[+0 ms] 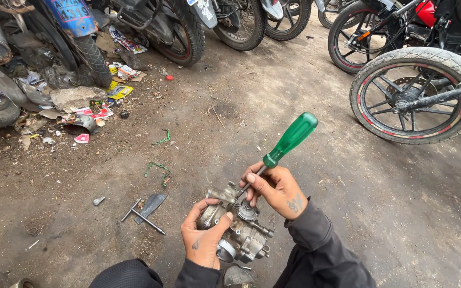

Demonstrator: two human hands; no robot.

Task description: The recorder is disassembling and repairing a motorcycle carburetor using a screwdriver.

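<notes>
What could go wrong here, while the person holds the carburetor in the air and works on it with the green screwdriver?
1. The left hand alone supports the carburetor above the dirt ground; it might slip and fall.
2. The right hand pinches the shaft of the screwdriver, not its green handle, so the tip could slip toward the left thumb.
3. A loosened small part could drop and get lost among the litter.

You work over bare, oil-stained dirt ground (305, 106), where a T-shaped metal tool (142, 216) touches a flat grey blade (152, 204), green wire scraps (158, 170) lie near, and paper litter (89, 114) surrounds a stone block (76, 97).
</notes>
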